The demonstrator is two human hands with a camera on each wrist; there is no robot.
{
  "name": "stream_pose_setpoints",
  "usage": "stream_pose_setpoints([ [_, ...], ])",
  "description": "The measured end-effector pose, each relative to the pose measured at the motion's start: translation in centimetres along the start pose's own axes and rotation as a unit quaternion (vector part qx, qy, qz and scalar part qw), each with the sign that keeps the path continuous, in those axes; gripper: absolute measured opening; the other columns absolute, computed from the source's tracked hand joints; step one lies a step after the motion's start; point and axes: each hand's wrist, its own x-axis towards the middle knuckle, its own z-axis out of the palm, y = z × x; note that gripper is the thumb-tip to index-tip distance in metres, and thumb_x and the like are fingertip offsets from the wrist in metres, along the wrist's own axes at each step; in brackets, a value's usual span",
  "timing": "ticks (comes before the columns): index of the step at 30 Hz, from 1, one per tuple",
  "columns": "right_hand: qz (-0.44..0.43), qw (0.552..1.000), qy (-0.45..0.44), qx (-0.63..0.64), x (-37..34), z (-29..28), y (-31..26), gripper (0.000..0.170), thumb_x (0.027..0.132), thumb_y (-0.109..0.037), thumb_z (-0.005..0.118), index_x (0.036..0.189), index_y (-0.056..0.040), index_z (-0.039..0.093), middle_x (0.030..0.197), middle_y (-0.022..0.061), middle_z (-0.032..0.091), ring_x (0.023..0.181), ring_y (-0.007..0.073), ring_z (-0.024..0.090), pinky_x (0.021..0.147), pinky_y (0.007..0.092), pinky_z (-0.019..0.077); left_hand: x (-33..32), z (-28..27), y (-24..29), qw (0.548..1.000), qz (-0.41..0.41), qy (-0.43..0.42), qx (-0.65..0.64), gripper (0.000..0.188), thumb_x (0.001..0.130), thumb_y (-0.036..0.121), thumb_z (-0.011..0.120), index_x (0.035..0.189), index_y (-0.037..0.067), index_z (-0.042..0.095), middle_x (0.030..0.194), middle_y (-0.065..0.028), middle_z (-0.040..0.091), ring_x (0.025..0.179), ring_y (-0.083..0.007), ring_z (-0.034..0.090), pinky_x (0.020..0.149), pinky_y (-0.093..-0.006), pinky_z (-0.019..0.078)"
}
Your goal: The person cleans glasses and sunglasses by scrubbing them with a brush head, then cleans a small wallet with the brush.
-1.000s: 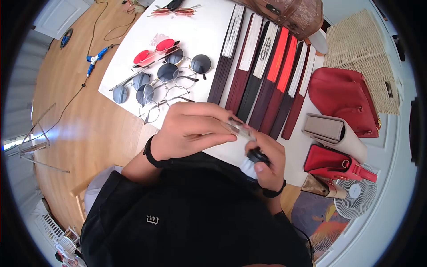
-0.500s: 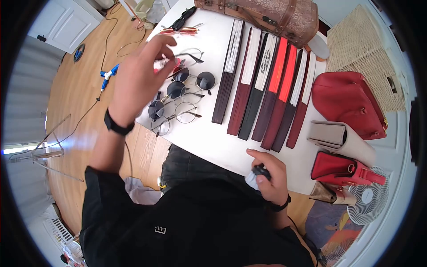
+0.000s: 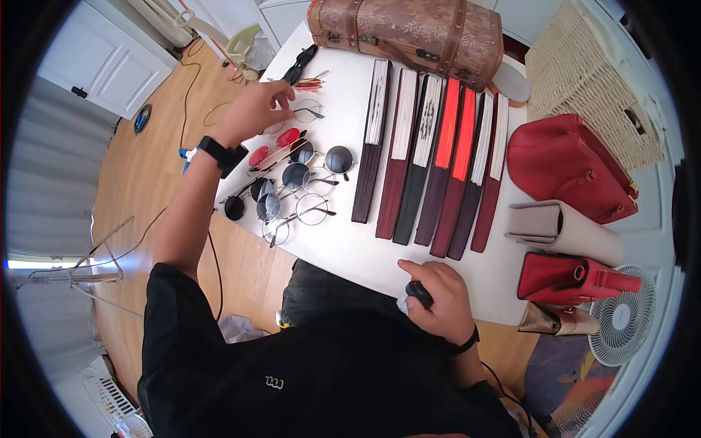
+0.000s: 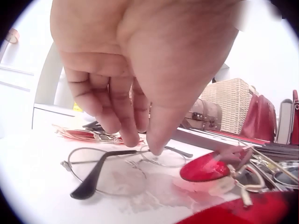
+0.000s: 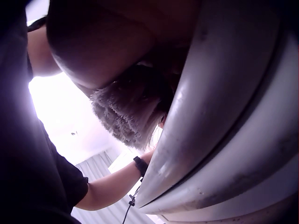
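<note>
Reaching over clear glasses (image 4: 112, 171), left hand (image 3: 254, 114) has thumb and fingers apart; right hand (image 3: 444, 300) grips something fluffy (image 5: 125, 113).

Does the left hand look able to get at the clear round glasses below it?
Likely yes: the left hand is close above the clear glasses, and nothing lies on them; the red-lensed glasses sit beside them.

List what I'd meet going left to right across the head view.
Grey curtain, left hand, rightmost dark sunglass lens, row of long narrow items, large red handbag.
</note>
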Motion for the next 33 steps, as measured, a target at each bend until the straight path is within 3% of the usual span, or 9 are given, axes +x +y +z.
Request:
stream_pose_setpoints([
  [3, 0.017, 1.0, -0.02, 0.018, 0.3, -0.5, -0.1, 0.05, 0.077, -0.018, 0.072, 0.126, -0.0035, 0.069, 0.086, 0.0149, 0.064, 0.079, 0.0339, 0.063, 0.076, 0.0428, 0.0526, 1.4, -0.4, -1.6, 0.999, 0.006, 0.029, 0.015, 0.016, 0.089, 0.014, 0.075, 0.102, 0.005, 0.075, 0.091, -0.0113, 0.074, 0.082, -0.0272, 0.069, 0.076, -0.0389, 0.0542],
  [5, 0.022, 0.999, -0.027, 0.027, 0.3, -0.5, -0.2, 0.05, 0.077, -0.017, 0.072, 0.125, -0.0029, 0.069, 0.086, 0.015, 0.064, 0.079, 0.0337, 0.063, 0.076, 0.0424, 0.0525, 2.0, -0.6, -2.6, 0.988, 0.046, 0.075, 0.129, 0.014, 0.093, 0.016, 0.073, 0.103, 0.007, 0.077, 0.097, -0.0079, 0.073, 0.088, -0.0232, 0.066, 0.08, -0.0377, 0.0535],
  [10, 0.027, 0.999, -0.019, 0.027, 0.1, -0.5, -0.2, 0.049, 0.077, -0.016, 0.073, 0.124, -0.0031, 0.069, 0.086, 0.0147, 0.064, 0.079, 0.0334, 0.063, 0.075, 0.0426, 0.0522, 2.0, -0.3, -2.4, 0.987, -0.018, 0.056, 0.148, 0.02, 0.088, 0.022, 0.075, 0.101, 0.008, 0.079, 0.098, -0.0096, 0.074, 0.095, -0.0303, 0.068, 0.085, -0.0411, 0.0541],
  [12, 0.031, 0.999, -0.013, 0.032, 0.1, -0.4, -0.2, 0.048, 0.077, -0.016, 0.073, 0.123, -0.0033, 0.07, 0.086, 0.0146, 0.064, 0.079, 0.0333, 0.063, 0.075, 0.0427, 0.0523, 2.0, 0.0, -4.1, 0.966, 0.008, 0.16, 0.202, 0.026, 0.087, 0.025, 0.079, 0.106, 0.008, 0.079, 0.102, -0.01, 0.073, 0.099, -0.0291, 0.069, 0.087, -0.0402, 0.0544],
  [18, 0.025, 0.999, -0.024, 0.024, 0.3, -0.6, -0.4, 0.044, 0.078, -0.017, 0.074, 0.12, -0.0037, 0.07, 0.087, 0.0143, 0.065, 0.081, 0.0336, 0.064, 0.076, 0.0428, 0.0528, 1.4, -1.3, -3.2, 0.981, -0.051, 0.04, 0.182, 0.031, 0.084, 0.031, 0.081, 0.105, 0.008, 0.078, 0.101, -0.0089, 0.073, 0.099, -0.0274, 0.068, 0.087, -0.0401, 0.0541],
  [24, 0.027, 0.999, -0.023, 0.016, 0.3, -0.6, -0.4, 0.041, 0.078, -0.016, 0.074, 0.117, -0.0039, 0.071, 0.088, 0.0137, 0.065, 0.081, 0.0335, 0.064, 0.076, 0.0428, 0.0531, 1.3, -0.9, -2.9, 0.992, -0.067, -0.018, 0.101, 0.035, 0.084, 0.037, 0.082, 0.102, 0.008, 0.079, 0.1, -0.0101, 0.075, 0.093, -0.0265, 0.068, 0.082, -0.0391, 0.0547],
  [28, 0.025, 0.999, -0.021, 0.018, 0.3, -0.5, -0.5, 0.04, 0.078, -0.016, 0.074, 0.116, -0.0038, 0.071, 0.088, 0.0135, 0.065, 0.081, 0.0336, 0.064, 0.076, 0.0427, 0.053, 0.9, -0.5, -0.8, 0.998, -0.032, 0.01, 0.059, 0.037, 0.085, 0.038, 0.082, 0.105, 0.007, 0.079, 0.101, -0.0097, 0.075, 0.093, -0.0261, 0.069, 0.082, -0.0375, 0.055],
  [31, 0.026, 0.999, -0.021, 0.017, 0.4, -0.5, -0.6, 0.039, 0.079, -0.016, 0.073, 0.116, -0.0036, 0.071, 0.088, 0.0136, 0.066, 0.081, 0.0336, 0.064, 0.076, 0.0426, 0.053, 0.7, -0.2, 0.7, 0.993, -0.023, 0.02, 0.112, 0.029, 0.09, 0.033, 0.077, 0.106, 0.009, 0.079, 0.103, -0.0092, 0.076, 0.091, -0.027, 0.07, 0.083, -0.0389, 0.0548],
  [33, 0.027, 0.999, -0.018, 0.015, 0.4, -0.5, -0.6, 0.039, 0.079, -0.016, 0.073, 0.116, -0.0036, 0.071, 0.088, 0.0136, 0.066, 0.081, 0.0335, 0.064, 0.076, 0.0425, 0.0529, 1.1, 0.9, 0.0, 0.986, 0.054, 0.059, 0.144, 0.025, 0.094, 0.029, 0.074, 0.108, 0.009, 0.079, 0.104, -0.0094, 0.075, 0.092, -0.0295, 0.071, 0.082, -0.0402, 0.0555],
])
